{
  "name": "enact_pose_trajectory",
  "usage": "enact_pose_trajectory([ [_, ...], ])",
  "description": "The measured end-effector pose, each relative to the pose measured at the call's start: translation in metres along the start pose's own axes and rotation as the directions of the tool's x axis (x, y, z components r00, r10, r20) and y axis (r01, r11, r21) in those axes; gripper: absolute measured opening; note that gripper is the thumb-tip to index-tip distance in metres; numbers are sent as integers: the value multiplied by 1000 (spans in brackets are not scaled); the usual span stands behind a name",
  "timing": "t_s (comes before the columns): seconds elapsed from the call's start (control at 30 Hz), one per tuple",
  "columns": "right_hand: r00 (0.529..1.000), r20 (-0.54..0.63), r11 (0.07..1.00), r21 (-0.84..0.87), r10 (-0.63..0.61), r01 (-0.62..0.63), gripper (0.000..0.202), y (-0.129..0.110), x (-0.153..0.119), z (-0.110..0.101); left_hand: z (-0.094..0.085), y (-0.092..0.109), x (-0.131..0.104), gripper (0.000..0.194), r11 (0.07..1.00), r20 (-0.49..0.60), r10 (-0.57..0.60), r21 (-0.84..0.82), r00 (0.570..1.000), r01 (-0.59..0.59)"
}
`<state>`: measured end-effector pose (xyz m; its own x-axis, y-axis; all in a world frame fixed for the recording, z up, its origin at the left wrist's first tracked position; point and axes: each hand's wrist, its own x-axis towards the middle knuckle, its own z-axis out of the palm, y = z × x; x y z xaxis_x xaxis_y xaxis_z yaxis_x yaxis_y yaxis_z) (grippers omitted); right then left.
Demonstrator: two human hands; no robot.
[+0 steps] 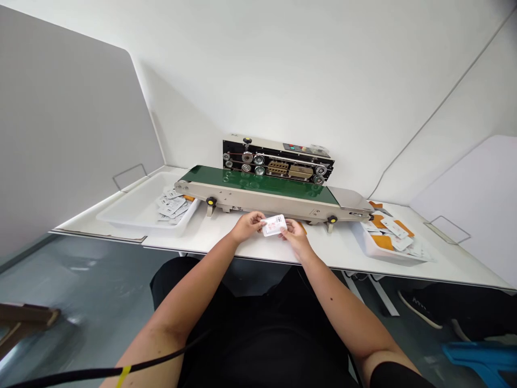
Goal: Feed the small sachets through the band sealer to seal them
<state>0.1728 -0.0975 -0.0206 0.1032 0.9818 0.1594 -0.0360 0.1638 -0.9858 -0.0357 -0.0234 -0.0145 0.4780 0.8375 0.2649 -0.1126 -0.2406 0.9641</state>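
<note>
A small white packet with dark and reddish print is held between both hands over the white table, in front of the conveyor. My left hand pinches its left edge, and my right hand has its thumb on the lower right corner. Something orange shows just behind my right hand, partly hidden by it. Beyond my hands stands a sealing machine with rollers and a green conveyor belt.
On the left, a translucent bin holds white packets. Another bin on the right holds white and orange packets. Grey partitions rise at both sides. A person's shoe and a blue stool are at the lower right.
</note>
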Motion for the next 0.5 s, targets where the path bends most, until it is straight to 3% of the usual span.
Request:
enact_pose_trajectory([
  [0.1,999,34,1000,-24,-3,4,47,6,-3,19,1,-1,0,45,997,42,29,-72,999,-25],
  [0.2,994,-20,992,-72,-106,104,40,-4,4,27,2,-1,-2,46,997,118,30,-70,993,-22],
  [0.33,962,-80,949,-202,-262,242,42,-49,29,4,1,2,-4,44,999,142,42,-23,989,-39],
  [0.4,897,-203,903,-270,-392,334,38,-80,49,-22,1,3,-5,43,998,126,54,12,991,-56],
  [0.5,705,-480,853,-295,-522,430,29,-122,87,-70,0,4,-5,43,996,107,66,53,992,-72],
])
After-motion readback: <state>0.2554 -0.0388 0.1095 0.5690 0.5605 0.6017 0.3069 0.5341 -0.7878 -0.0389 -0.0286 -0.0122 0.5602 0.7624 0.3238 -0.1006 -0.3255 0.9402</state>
